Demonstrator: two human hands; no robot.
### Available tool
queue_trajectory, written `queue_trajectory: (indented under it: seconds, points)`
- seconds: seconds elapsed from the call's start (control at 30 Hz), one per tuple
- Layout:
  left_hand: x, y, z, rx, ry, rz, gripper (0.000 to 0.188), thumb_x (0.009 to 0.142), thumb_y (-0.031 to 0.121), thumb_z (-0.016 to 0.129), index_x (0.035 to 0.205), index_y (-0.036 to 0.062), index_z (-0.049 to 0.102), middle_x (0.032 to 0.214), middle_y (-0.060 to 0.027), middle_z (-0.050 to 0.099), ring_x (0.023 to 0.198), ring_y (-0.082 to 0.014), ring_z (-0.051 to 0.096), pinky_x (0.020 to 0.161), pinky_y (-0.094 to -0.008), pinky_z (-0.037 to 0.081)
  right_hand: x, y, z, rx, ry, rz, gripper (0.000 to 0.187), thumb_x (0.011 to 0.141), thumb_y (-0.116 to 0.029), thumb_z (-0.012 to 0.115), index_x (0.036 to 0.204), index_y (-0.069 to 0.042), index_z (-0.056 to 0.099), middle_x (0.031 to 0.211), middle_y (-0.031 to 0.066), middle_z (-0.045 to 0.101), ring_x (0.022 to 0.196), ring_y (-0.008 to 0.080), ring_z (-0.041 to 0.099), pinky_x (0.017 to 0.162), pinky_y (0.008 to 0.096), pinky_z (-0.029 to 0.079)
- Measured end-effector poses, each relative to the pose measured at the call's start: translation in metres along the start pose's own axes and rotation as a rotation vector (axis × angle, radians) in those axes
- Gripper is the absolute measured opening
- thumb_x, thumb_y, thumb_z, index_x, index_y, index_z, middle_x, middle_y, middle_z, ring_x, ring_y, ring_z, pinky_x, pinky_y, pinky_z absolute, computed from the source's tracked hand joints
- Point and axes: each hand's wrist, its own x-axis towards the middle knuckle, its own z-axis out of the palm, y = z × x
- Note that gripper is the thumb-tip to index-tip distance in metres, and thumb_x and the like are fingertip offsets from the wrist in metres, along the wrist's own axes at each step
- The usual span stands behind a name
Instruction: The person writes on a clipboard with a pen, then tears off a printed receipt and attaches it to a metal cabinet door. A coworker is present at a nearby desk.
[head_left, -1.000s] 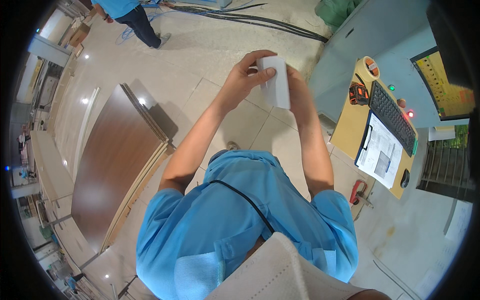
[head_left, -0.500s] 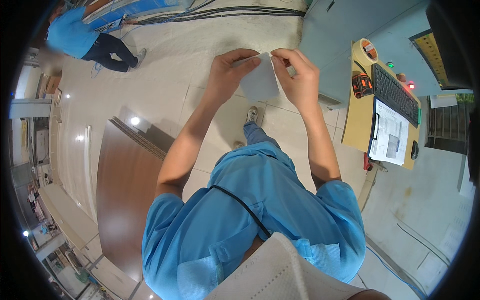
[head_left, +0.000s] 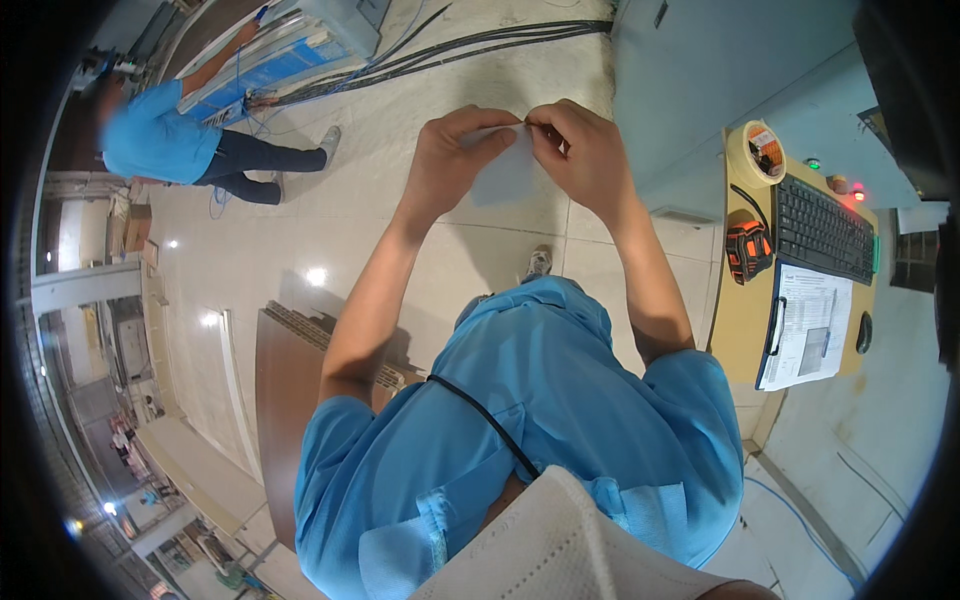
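**Both hands pinched the top edge of a pale sheet**

Nearest the camera sat a white textured mask, cut off by the lower edge, and below it the blue shirt crossed by a thin black cord. From there two bare forearms reached out to the far middle of the scene.

The left hand and right hand met at the top edge of a thin, pale sheet. Thumb and fingers of each were clamped on that edge, close together, almost touching. The sheet hung down between the hands; it looked flat and smooth, but whether paper or film could not be told, and its lower edge blurred into the pale floor tiles.

One shoe showed past the shirt. To the left a brown board with a ribbed edge lay on the floor, partly hidden by the left arm. On the right, a yellowish desk carried a clipboard, a black keyboard, a black-and-orange tape measure and a tape roll.

Far left, another person in blue stood near dark cables running over the glossy tiles.
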Motion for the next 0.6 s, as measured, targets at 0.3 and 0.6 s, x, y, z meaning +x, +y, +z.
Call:
queue_trajectory:
  seconds: [0.3, 0.6]
  points:
    - [0.079, -0.016, 0.025, 0.022, -0.024, 0.038, 0.017, 0.092, 0.012, 0.073, 0.106, 0.0036, 0.078, 0.093, -0.0082, 0.074, 0.083, -0.0132, 0.069, 0.072, -0.0293, 0.053, 0.028, 0.065, 0.004, 0.181, 0.153, 0.365, 0.010, 0.089, -0.003, 0.067, 0.098, -0.001, 0.070, 0.080, 0.0045, 0.068, 0.065, 0.0112, 0.065, 0.056, 0.0261, 0.051]
    - [0.120, -0.003, -0.004, -0.111, -0.207, -0.153, 0.021, 0.092, 0.017, 0.072, 0.105, 0.0015, 0.078, 0.091, -0.0074, 0.075, 0.081, -0.0140, 0.069, 0.073, -0.0296, 0.055, 0.046, 0.058, -0.010, -0.007, 0.242, 0.145, 0.008, 0.091, -0.005, 0.070, 0.098, -0.002, 0.072, 0.080, 0.0059, 0.067, 0.066, 0.0162, 0.064, 0.059, 0.0301, 0.052]
